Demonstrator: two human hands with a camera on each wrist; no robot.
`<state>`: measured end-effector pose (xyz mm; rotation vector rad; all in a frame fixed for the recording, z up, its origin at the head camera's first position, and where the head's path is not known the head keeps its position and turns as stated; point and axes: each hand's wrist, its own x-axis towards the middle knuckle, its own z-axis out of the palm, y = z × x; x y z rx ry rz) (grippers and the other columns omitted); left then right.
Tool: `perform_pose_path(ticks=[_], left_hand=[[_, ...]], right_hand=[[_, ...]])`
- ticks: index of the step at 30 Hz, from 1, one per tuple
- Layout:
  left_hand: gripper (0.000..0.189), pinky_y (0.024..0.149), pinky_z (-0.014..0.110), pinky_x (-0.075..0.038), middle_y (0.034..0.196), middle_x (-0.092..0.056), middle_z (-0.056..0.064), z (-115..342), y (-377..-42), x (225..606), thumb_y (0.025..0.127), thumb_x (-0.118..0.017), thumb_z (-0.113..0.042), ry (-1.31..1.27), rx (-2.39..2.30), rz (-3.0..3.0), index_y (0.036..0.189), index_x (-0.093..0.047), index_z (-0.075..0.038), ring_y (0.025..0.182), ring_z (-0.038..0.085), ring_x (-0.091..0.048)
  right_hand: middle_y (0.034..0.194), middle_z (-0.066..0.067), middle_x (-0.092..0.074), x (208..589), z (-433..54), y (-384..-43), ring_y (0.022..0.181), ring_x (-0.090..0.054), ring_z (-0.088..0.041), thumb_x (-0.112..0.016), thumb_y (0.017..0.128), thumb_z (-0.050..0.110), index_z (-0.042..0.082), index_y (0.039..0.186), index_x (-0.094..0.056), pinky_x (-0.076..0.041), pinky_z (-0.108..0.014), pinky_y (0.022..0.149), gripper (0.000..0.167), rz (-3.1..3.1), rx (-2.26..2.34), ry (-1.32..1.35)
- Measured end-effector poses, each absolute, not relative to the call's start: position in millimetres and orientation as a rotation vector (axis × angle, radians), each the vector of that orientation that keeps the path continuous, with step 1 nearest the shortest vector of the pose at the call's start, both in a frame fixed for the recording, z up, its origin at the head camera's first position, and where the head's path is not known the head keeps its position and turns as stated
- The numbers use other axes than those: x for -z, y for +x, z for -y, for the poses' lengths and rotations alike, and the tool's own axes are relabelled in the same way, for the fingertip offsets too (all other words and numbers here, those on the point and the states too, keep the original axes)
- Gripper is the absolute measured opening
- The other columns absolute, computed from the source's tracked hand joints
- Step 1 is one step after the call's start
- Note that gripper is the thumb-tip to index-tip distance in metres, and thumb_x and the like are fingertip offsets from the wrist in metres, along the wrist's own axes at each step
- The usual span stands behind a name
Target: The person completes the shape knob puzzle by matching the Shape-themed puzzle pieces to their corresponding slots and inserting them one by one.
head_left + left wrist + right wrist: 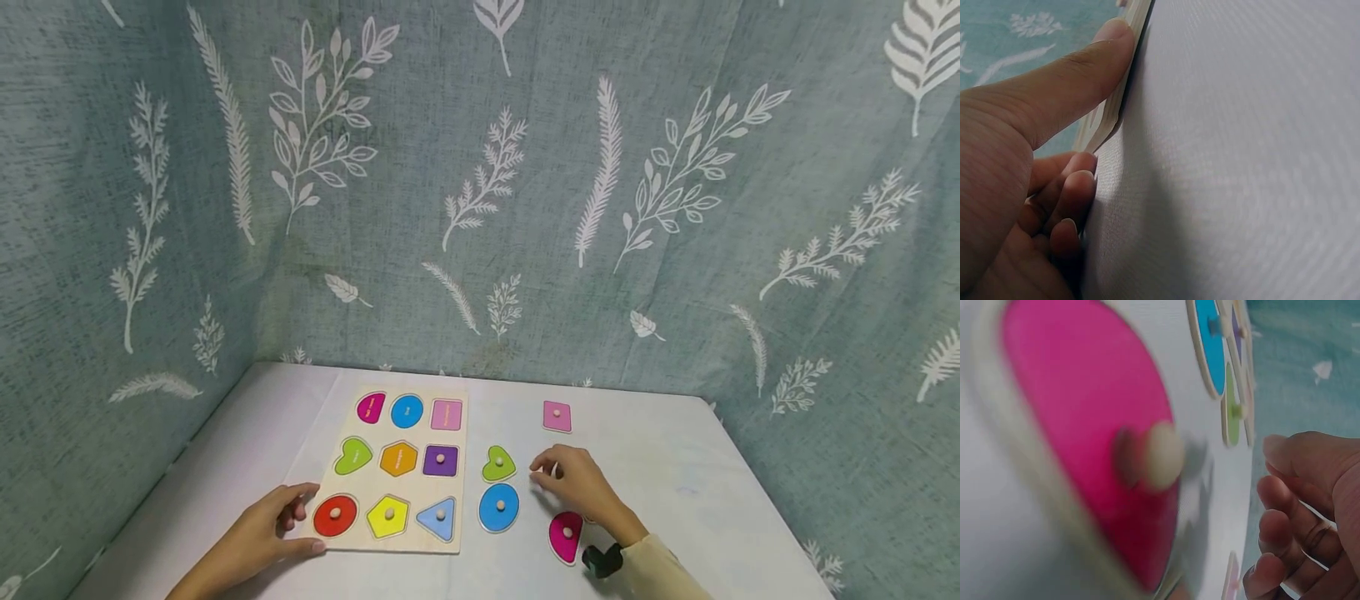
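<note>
A wooden shape puzzle board (351,479) lies on the white-covered table. My left hand (258,533) holds its near left corner, thumb along the near edge and fingers at the left side; in the left wrist view the thumb (1085,72) presses the board's edge. The red circle piece (335,515), yellow pentagon, blue triangle and purple square (440,459) sit in the board with their knobs up. My right hand (573,479) hovers with fingers loosely bent and nothing between them. Nearest it are the green heart piece (498,464) and blue circle piece (498,507).
A magenta semicircle piece (566,537) lies below the right wrist, large in the right wrist view; another piece beside it is mostly hidden by the arm. Farther back lies a pink square piece (557,416). A patterned cloth (480,208) stands behind the table.
</note>
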<state>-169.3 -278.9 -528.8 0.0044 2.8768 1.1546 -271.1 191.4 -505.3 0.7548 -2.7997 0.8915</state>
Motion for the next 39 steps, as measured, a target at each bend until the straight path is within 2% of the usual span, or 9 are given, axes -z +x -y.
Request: perform_pose_path(ticks=[9, 17, 31, 39], left_hand=[[0.090, 0.069, 0.025, -0.042, 0.090, -0.049, 0.001, 278, -167, 532, 0.062, -0.100, -0.031, -0.018, -1.174, -2.855, 0.134, -0.059, 0.006, 0.083, 0.017, -0.048], [0.092, 0.069, 0.024, -0.043, 0.090, -0.049, 0.001, 280, -169, 530, 0.062, -0.099, -0.032, 0.007, -1.169, -2.863, 0.135, -0.058, 0.006, 0.083, 0.017, -0.048], [0.092, 0.069, 0.025, -0.042, 0.090, -0.049, 0.002, 279, -170, 528, 0.062, -0.100, -0.030, 0.008, -1.180, -2.850, 0.135, -0.058, 0.007, 0.084, 0.017, -0.048], [0.091, 0.069, 0.025, -0.041, 0.090, -0.049, 0.001, 280, -168, 527, 0.062, -0.100, -0.029, 0.016, -1.180, -2.867, 0.135, -0.059, 0.006, 0.083, 0.016, -0.047]], right_hand=[[0.075, 0.012, -0.057, 515, -229, -249, 0.065, -0.051, -0.005, -0.082, 0.088, 0.016, 0.018, 0.092, -0.077, -0.046, -0.024, 0.058, 0.007, 2.852, -0.971, 0.558], [0.077, 0.013, -0.061, 516, -255, -236, 0.068, -0.053, -0.003, -0.083, 0.087, 0.015, 0.017, 0.094, -0.076, -0.047, -0.024, 0.064, 0.010, 2.793, -1.044, 0.513], [0.071, 0.010, -0.056, 525, -265, -233, 0.064, -0.051, -0.005, -0.085, 0.084, 0.010, 0.015, 0.090, -0.076, -0.045, -0.024, 0.061, 0.012, 2.830, -1.028, 0.266], [0.070, 0.008, -0.056, 526, -265, -235, 0.067, -0.052, -0.011, -0.087, 0.082, 0.015, 0.013, 0.085, -0.075, -0.044, -0.025, 0.062, 0.013, 2.870, -0.998, 0.143]])
